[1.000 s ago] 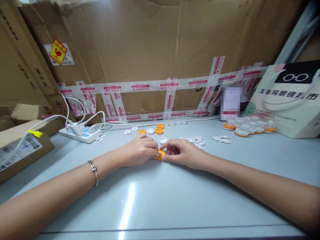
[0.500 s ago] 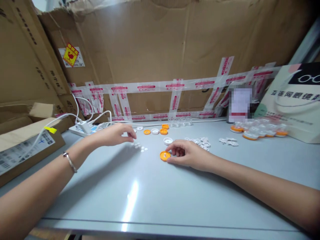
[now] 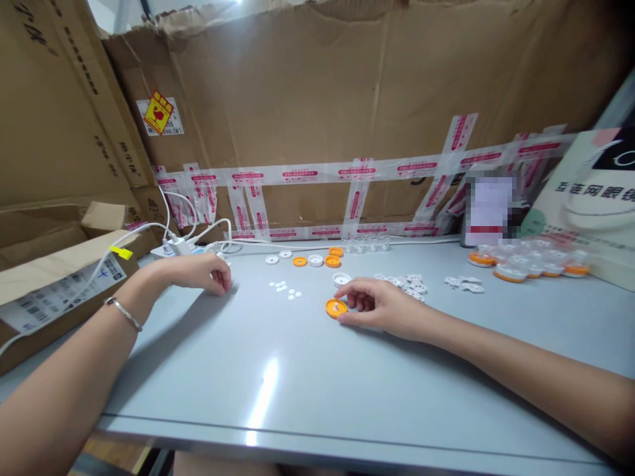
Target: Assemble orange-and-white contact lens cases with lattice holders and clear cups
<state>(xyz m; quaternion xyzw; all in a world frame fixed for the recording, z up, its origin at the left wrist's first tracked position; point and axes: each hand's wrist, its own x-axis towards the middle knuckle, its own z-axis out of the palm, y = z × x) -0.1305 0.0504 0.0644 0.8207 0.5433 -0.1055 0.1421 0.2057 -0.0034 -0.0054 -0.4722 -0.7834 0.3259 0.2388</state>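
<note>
My right hand (image 3: 370, 303) grips an orange round cap (image 3: 335, 309) at its edge between thumb and finger, on or just over the table. A small pale piece stands in the cap's middle. Left of the small white discs hangs my left hand (image 3: 214, 274), its fingers curled down and pressed together; what they hold, if anything, is hidden. Several small white discs (image 3: 282, 286) lie on the table between my hands. Just behind the orange cap is a white round cap (image 3: 341, 279). White flat cut-out pieces (image 3: 411, 285) lie in a pile behind my right wrist.
Orange caps (image 3: 299, 262) and white caps (image 3: 315, 260) line the back, near clear small containers (image 3: 367, 244). Clear containers with orange bases (image 3: 550, 261) group at right, beside a phone (image 3: 491, 211) and paper bag (image 3: 590, 198). A cardboard box (image 3: 59, 291) and cables are at left.
My left hand has drawn back to the left, away from the small white discs. My right hand keeps its grip on the orange cap. The whole view has shifted slightly.
</note>
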